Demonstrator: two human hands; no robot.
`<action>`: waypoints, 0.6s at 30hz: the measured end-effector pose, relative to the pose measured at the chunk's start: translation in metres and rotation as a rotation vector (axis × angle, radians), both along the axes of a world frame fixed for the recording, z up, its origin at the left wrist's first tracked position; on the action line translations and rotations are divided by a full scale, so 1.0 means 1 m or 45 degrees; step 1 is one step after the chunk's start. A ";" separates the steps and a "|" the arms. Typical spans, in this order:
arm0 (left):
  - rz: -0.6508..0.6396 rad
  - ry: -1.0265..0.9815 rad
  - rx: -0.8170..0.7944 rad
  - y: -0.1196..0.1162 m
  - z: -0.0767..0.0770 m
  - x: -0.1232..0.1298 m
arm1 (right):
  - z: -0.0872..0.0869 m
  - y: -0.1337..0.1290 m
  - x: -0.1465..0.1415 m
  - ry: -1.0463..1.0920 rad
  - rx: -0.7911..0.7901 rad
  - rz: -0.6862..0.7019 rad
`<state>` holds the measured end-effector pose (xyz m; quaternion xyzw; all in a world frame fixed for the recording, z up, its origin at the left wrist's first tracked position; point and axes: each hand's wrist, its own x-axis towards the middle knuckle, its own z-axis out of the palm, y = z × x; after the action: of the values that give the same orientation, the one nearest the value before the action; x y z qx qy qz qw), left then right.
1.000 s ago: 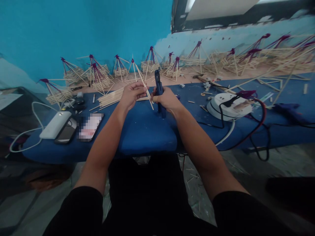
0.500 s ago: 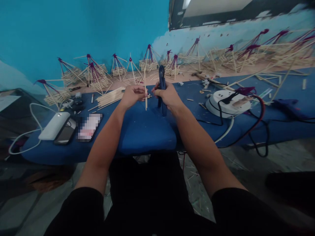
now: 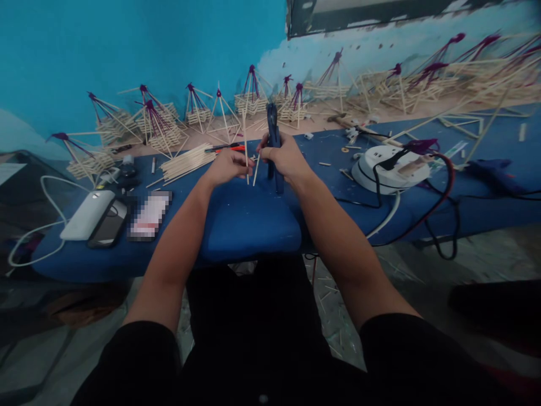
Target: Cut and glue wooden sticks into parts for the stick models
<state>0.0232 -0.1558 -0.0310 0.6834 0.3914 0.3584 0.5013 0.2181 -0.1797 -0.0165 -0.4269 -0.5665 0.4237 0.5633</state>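
Note:
Between its pinched fingertips, my left hand (image 3: 230, 167) holds a thin wooden stick (image 3: 245, 138), nearly upright. A shorter stick (image 3: 256, 173) slants close by at the same fingertips; its exact contact is too small to make out. My right hand (image 3: 284, 155) is wrapped round a dark blue tool, which looks like a glue gun (image 3: 273, 121), standing upright just right of the sticks. Both hands are above the blue tabletop (image 3: 253, 225). Left of my left hand lies a bundle of wooden sticks (image 3: 186, 163), with an orange-handled tool (image 3: 230, 148) behind the fingers.
Stick frames with purple tied tops (image 3: 158, 127) line the wall side. A white power bank (image 3: 88, 215), a dark phone (image 3: 109, 224) and a lit phone (image 3: 150, 217) lie left. A round white extension socket (image 3: 386, 172) with trailing cables sits right.
The sticks at my left fingertips now show apart, the shorter one slanting. The orange-handled tool has come into sight behind that hand. The view has shifted slightly; my right hand keeps its grip.

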 end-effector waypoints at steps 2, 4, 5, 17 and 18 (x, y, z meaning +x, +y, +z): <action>-0.035 -0.015 -0.033 0.001 -0.004 0.001 | 0.000 -0.001 0.001 -0.028 0.016 -0.020; -0.050 -0.034 -0.060 0.003 -0.009 0.003 | 0.001 -0.002 0.002 -0.072 0.015 -0.020; -0.056 -0.037 -0.069 0.003 -0.010 0.003 | 0.002 -0.003 0.002 -0.095 0.013 -0.009; -0.018 -0.120 -0.178 -0.009 -0.012 0.017 | -0.001 0.001 0.002 -0.110 -0.017 0.025; -0.004 -0.141 -0.195 -0.010 -0.012 0.019 | -0.002 0.003 0.002 -0.100 -0.013 0.017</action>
<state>0.0418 -0.1654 -0.0433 0.6228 0.3885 0.3638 0.5735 0.2200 -0.1769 -0.0189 -0.4423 -0.5889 0.4134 0.5354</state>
